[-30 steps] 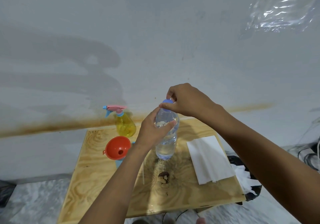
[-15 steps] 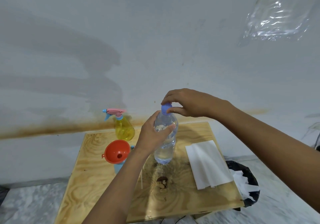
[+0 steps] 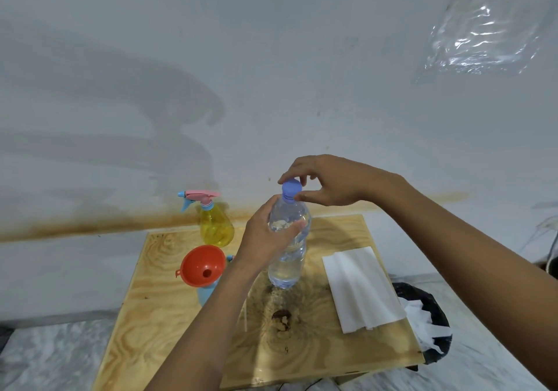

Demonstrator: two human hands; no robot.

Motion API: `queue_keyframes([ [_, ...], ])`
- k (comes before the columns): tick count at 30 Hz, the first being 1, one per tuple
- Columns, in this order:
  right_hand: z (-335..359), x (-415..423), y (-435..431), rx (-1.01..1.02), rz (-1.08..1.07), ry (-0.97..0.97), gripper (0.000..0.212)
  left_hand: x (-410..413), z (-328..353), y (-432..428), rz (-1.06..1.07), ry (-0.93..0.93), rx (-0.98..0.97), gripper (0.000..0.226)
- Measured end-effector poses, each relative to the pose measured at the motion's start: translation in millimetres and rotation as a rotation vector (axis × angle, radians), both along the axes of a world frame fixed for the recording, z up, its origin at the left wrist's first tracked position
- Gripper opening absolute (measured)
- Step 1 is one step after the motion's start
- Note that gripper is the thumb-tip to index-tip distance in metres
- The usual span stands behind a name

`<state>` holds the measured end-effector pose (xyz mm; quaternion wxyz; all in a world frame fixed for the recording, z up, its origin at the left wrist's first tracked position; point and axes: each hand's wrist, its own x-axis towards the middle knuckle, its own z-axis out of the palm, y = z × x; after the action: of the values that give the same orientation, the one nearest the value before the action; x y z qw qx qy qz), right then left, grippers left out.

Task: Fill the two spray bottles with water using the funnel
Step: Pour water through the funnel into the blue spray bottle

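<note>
A clear water bottle [image 3: 288,267] with a blue cap [image 3: 291,188] is held upright just above the wooden table [image 3: 169,309]. My left hand [image 3: 265,238] grips its upper body. My right hand [image 3: 329,181] pinches the cap with thumb and fingers. An orange funnel [image 3: 203,265] sits in the neck of a light blue spray bottle [image 3: 206,294], left of the water bottle; most of that bottle is hidden under the funnel. A yellow spray bottle [image 3: 216,226] with a pink and blue trigger head stands at the table's back left.
A folded white paper towel [image 3: 360,288] lies on the table's right side. A black bin [image 3: 428,321] with crumpled white paper stands on the floor past the right edge. A grey stained wall runs right behind the table. A dark knot marks the table middle.
The view has shifted slightly and the bottle sits a little lower in view. My right hand has turned on the cap, so the cap now shows between thumb and fingers.
</note>
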<state>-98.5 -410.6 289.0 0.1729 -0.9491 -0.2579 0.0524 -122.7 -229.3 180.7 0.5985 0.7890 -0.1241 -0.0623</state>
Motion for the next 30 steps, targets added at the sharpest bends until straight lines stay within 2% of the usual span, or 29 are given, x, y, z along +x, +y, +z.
queue_keyframes([
  [4,-10.6,-15.5,-9.8,0.436,-0.138,-0.069,0.031,0.5,-0.8,0.4,-0.005,0.021,-0.011,0.042],
  [8,-76.8,-40.3,-25.0,0.575,-0.424,-0.135,0.033,-0.2,-3.2,0.3,0.007,0.03,-0.013,0.047],
  [11,-150.1,-62.0,-29.0,0.505,-0.646,-0.041,0.036,-0.3,-4.5,1.5,0.013,0.029,-0.002,0.056],
  [13,-197.4,-77.6,-25.9,0.409,-0.682,0.041,0.039,-0.6,-4.0,2.0,0.022,0.043,0.018,0.066],
  [16,-251.5,-95.4,-14.8,0.313,-0.74,0.198,0.041,-0.9,-3.2,2.2,0.016,0.025,0.052,0.065],
  [18,-277.6,-100.6,-7.1,0.261,-0.779,0.29,0.042,0.4,-2.8,1.8,0.029,0.022,0.076,0.074],
  [22,-306.2,-103.8,6.3,0.134,-0.758,0.39,0.039,2.4,-3.7,1.8,0.027,0.025,0.091,0.077],
  [26,-310.4,-100.9,10.8,0.007,-0.732,0.352,0.041,2.5,-3.9,2.0,0.018,0.013,0.091,0.073],
  [28,-306.4,-97.9,9.5,0.017,-0.746,0.353,0.045,2.9,-4.0,1.9,0.017,0.013,0.086,0.074],
  [30,-293.2,-91.8,6.6,0.184,-0.806,0.316,0.052,3.2,-4.4,2.4,0.016,0.014,0.077,0.072],
])
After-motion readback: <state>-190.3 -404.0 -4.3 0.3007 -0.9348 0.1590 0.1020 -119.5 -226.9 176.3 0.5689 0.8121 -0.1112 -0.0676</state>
